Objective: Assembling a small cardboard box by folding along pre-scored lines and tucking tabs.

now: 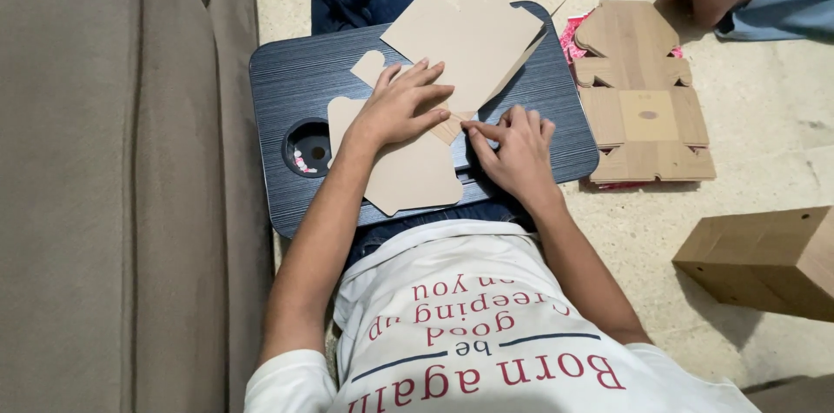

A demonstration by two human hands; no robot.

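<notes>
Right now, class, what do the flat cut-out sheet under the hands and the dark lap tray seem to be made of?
Cut-out sheet: thin brown cardboard, matte, judging by its even tan face, clean cut edges and flaps. The left hand presses it flat; the right hand pinches a fold.
Lap tray: likely laminated board or plastic, dark with fine grain lines and a slight sheen; which one is unclear.

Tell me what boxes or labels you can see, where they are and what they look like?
Flat brown cardboard box blank: on the dark lap tray, under the left hand and right hand.
Unfolded brown cardboard box: on the floor right of the tray, flaps spread.
Folded brown cardboard box: floor, far right, block-shaped.
</notes>
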